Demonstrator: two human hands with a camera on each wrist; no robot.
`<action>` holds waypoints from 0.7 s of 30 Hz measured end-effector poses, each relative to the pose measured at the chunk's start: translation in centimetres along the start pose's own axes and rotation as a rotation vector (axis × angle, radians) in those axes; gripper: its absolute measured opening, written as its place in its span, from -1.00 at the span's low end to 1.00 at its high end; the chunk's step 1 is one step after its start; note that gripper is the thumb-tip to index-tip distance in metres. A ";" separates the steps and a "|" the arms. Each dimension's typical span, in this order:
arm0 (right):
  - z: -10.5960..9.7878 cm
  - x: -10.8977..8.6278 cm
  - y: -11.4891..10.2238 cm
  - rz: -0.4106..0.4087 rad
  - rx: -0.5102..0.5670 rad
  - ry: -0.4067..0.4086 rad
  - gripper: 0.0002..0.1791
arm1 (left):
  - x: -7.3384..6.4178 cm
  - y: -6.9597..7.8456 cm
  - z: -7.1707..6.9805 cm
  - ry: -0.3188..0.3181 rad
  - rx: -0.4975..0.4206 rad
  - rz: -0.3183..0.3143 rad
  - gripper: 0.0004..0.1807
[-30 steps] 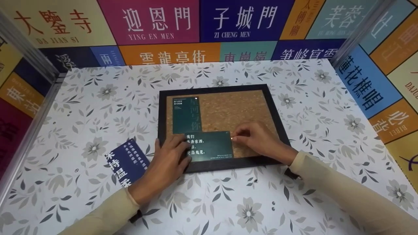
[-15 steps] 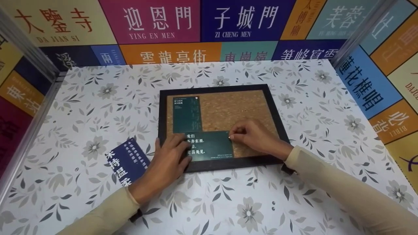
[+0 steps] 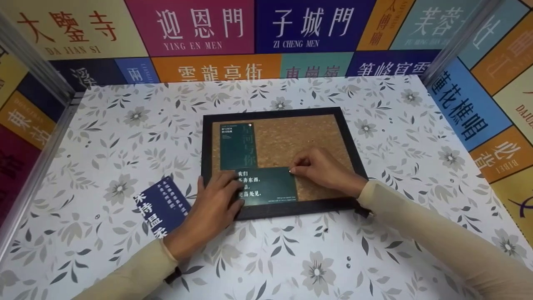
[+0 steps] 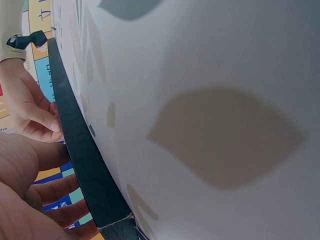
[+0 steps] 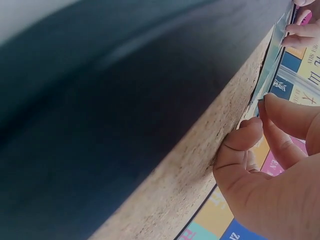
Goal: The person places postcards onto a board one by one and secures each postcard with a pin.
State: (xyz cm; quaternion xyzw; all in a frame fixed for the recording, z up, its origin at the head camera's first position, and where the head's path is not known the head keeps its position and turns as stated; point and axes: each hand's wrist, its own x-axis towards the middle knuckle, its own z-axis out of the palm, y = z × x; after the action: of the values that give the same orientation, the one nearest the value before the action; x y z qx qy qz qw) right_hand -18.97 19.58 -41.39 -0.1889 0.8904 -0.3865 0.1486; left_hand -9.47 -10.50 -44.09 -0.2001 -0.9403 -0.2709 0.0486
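Note:
A black-framed cork board (image 3: pixel 300 137) lies on the table. A green card (image 3: pixel 270 187) with white writing lies across its lower left, and my left hand (image 3: pixel 214 204) rests on that card's left part with fingers spread. My right hand (image 3: pixel 322 170) pinches a small push pin (image 3: pixel 290 171) between thumb and forefinger at the card's upper right corner. In the right wrist view the pin (image 5: pixel 260 100) is mostly hidden by the fingertips. Above, an upright green card (image 3: pixel 237 146) bears a small white dot, seemingly a pin head, at its upper right corner.
A dark blue card (image 3: pixel 166 204) with white writing lies left of the board, partly under my left forearm. The table (image 3: pixel 266 258) wears a white floral covering. Colourful printed panels (image 3: pixel 200 29) stand behind it and at both sides.
My right hand has moved slightly left and up with the pin, from the card's right edge to its upper right corner. The left hand has stayed in place.

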 end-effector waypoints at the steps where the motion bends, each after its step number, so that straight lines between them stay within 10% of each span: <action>1: 0.0 0.1 0.0 0.009 -0.001 -0.002 -0.90 | 0.0 0.0 0.0 0.000 -0.002 0.000 -0.62; 21: -0.3 0.9 -0.1 0.094 0.023 -0.050 -0.91 | 0.0 0.1 0.0 -0.005 0.004 0.006 -0.62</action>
State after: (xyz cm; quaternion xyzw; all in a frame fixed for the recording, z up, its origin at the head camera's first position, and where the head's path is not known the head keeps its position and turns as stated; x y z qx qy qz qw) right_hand -19.92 19.27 -41.19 -0.1545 0.8899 -0.3844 0.1909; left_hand -9.44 -10.46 -44.04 -0.2034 -0.9405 -0.2681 0.0473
